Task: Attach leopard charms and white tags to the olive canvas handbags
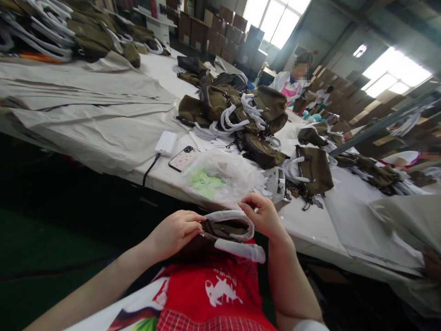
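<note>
A dark olive-brown handbag (222,228) is held against the front of my red apron, its opening facing up. White wrapping covers its two handles; the nearer handle (241,250) lies toward me. My left hand (181,230) pinches the left end of the bag's top edge between thumb and fingers. Over the right side of the bag, my right hand (260,214) is closed in a pinch beside the farther wrapped handle. Whatever is between those fingertips is too small to make out.
On the white table (141,168) just ahead are a clear plastic bag (234,170) with green pieces, a phone (184,157) and a white power bank (166,143) with a cable. Olive handbags (220,101) are piled behind. Another person (292,85) stands across the table.
</note>
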Demonstrator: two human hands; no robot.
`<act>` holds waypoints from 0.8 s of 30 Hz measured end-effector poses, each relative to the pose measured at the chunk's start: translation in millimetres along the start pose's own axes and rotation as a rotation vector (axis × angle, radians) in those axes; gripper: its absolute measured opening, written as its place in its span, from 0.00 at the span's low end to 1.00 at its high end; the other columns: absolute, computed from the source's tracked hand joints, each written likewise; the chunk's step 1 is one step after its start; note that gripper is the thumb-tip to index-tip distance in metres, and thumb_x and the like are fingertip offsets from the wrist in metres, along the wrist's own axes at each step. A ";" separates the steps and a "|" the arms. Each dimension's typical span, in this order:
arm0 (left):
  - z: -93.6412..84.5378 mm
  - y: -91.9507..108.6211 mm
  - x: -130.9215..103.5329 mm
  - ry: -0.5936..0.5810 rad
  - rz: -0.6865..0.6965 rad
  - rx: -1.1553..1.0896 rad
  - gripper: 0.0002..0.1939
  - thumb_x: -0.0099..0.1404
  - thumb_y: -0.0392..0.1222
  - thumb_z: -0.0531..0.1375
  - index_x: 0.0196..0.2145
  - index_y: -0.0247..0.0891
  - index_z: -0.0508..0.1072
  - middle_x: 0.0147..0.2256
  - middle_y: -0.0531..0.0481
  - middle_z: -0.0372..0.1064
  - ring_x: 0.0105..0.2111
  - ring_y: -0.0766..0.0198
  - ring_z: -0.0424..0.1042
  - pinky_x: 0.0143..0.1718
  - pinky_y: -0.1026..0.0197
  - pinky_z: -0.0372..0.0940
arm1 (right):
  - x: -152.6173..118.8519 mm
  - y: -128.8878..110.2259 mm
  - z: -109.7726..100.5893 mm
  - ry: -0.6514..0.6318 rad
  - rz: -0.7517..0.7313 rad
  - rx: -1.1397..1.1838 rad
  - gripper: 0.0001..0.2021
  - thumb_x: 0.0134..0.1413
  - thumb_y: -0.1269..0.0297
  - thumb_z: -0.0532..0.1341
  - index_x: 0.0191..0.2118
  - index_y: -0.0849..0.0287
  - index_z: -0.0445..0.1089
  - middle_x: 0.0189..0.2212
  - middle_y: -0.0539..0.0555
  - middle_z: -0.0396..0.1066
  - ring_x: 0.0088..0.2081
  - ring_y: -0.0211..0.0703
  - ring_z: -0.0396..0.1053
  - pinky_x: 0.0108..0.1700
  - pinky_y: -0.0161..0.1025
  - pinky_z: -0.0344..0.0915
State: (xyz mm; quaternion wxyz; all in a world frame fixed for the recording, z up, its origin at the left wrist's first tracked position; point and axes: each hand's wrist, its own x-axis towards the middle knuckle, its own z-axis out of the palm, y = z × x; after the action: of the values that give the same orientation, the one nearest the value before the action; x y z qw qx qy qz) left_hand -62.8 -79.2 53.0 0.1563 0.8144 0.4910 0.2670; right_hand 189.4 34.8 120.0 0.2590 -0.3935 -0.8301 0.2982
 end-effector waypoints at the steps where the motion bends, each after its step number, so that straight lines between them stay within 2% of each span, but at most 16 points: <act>1: -0.3 -1.2 -0.6 -0.001 -0.006 -0.002 0.15 0.70 0.38 0.52 0.34 0.41 0.79 0.49 0.50 0.76 0.47 0.61 0.74 0.49 0.59 0.67 | 0.4 1.0 -0.2 0.015 0.009 0.003 0.08 0.56 0.63 0.60 0.28 0.59 0.71 0.24 0.49 0.69 0.27 0.37 0.63 0.30 0.34 0.58; 5: -1.0 -7.2 -2.4 0.011 -0.018 -0.031 0.15 0.70 0.40 0.52 0.36 0.43 0.80 0.50 0.51 0.75 0.47 0.62 0.74 0.48 0.60 0.67 | 0.8 4.6 -0.6 0.058 0.041 0.022 0.08 0.56 0.62 0.61 0.28 0.59 0.70 0.23 0.49 0.69 0.26 0.37 0.63 0.29 0.33 0.59; 12: 1.6 -10.6 0.0 0.013 0.001 -0.121 0.16 0.71 0.41 0.52 0.35 0.42 0.80 0.45 0.50 0.78 0.45 0.64 0.75 0.49 0.61 0.67 | 0.5 3.1 2.9 0.049 0.032 0.040 0.08 0.56 0.63 0.61 0.28 0.59 0.71 0.23 0.49 0.68 0.27 0.36 0.63 0.29 0.33 0.58; 18: 1.6 -14.5 1.0 0.034 -0.040 -0.077 0.14 0.69 0.40 0.54 0.34 0.42 0.79 0.44 0.50 0.79 0.43 0.62 0.76 0.50 0.57 0.65 | 1.4 5.9 6.8 0.042 0.037 0.057 0.08 0.55 0.62 0.61 0.28 0.59 0.71 0.23 0.49 0.69 0.26 0.37 0.63 0.29 0.33 0.59; 24: -3.2 -16.8 -0.2 0.006 -0.061 -0.031 0.13 0.70 0.42 0.54 0.37 0.45 0.80 0.43 0.52 0.79 0.42 0.63 0.76 0.49 0.56 0.61 | 4.2 5.8 13.0 0.016 0.058 0.120 0.10 0.56 0.60 0.61 0.28 0.59 0.70 0.22 0.48 0.67 0.24 0.35 0.62 0.27 0.32 0.58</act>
State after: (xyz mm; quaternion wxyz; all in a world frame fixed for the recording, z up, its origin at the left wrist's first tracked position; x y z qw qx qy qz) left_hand -76.7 -71.5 46.9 0.1755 0.7956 0.5119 0.2723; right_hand 181.3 37.4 107.8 0.2799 -0.4033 -0.7970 0.3518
